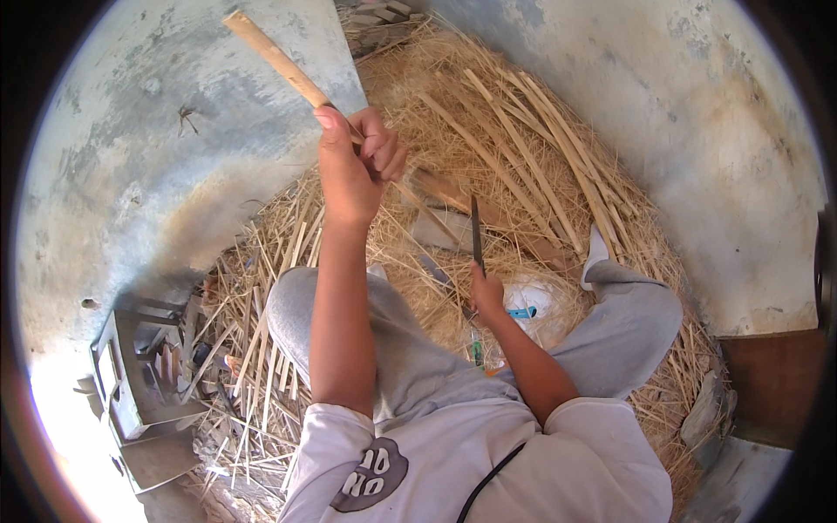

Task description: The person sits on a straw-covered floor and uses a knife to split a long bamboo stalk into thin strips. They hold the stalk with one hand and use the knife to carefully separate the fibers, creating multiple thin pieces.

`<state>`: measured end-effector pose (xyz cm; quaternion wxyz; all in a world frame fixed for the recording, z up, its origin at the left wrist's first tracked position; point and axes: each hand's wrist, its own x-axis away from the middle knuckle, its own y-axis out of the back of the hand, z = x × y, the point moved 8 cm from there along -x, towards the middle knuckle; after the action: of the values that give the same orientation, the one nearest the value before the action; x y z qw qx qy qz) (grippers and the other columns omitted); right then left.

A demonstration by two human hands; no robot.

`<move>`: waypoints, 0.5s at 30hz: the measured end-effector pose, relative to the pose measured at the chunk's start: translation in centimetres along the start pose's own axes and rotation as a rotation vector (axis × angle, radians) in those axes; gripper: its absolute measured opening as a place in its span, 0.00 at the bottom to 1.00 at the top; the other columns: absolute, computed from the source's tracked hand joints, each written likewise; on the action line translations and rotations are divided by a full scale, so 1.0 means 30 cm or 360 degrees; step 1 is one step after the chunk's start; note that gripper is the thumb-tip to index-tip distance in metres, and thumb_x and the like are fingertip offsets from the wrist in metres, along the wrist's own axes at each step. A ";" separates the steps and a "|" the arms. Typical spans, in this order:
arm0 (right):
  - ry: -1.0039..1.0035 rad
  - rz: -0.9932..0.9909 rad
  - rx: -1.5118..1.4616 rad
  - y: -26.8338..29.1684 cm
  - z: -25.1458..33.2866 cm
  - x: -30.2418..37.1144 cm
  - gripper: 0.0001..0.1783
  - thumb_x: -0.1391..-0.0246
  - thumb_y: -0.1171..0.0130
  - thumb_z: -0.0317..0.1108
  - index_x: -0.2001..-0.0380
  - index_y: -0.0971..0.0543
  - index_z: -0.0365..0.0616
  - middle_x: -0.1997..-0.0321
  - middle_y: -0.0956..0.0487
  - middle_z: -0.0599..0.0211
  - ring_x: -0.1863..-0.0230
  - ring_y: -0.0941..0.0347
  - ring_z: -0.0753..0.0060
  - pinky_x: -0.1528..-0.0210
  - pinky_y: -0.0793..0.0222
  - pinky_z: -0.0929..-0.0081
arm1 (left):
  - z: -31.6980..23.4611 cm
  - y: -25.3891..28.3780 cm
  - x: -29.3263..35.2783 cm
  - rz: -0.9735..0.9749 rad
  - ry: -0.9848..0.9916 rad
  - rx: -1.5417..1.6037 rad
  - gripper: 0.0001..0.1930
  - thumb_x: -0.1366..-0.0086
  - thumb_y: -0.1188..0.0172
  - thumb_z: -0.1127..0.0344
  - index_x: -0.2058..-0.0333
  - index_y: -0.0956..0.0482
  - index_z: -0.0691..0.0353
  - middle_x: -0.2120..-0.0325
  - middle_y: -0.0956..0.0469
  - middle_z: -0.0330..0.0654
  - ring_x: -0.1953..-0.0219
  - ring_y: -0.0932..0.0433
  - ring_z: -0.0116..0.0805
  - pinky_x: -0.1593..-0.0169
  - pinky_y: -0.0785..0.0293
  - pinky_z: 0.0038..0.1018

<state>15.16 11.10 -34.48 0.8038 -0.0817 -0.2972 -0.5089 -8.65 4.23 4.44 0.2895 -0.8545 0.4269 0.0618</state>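
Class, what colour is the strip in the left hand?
The strip is pale tan; see head view.

Held strip [275, 57]: smooth matt wd; blade [476, 231]: matt mtl; trousers [401, 336]: cloth; wall [689, 122]: rough.

Bright glare at lower left.
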 end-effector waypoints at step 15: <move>-0.0102 0.0125 0.0310 -0.035 -0.056 -0.002 0.33 0.36 0.45 0.60 0.78 0.25 0.38 0.88 0.34 0.70 0.84 0.31 0.71 0.81 0.37 0.70 | 0.002 -0.050 -0.005 -0.0053 -0.0047 -0.0160 0.38 0.36 0.62 0.20 0.83 0.48 0.52 0.89 0.54 0.27 0.86 0.58 0.22 0.80 0.60 0.26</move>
<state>14.89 9.93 -36.05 0.8172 -0.0310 -0.3676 -0.4428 -7.60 5.08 5.11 0.2534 -0.8739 0.4047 0.0910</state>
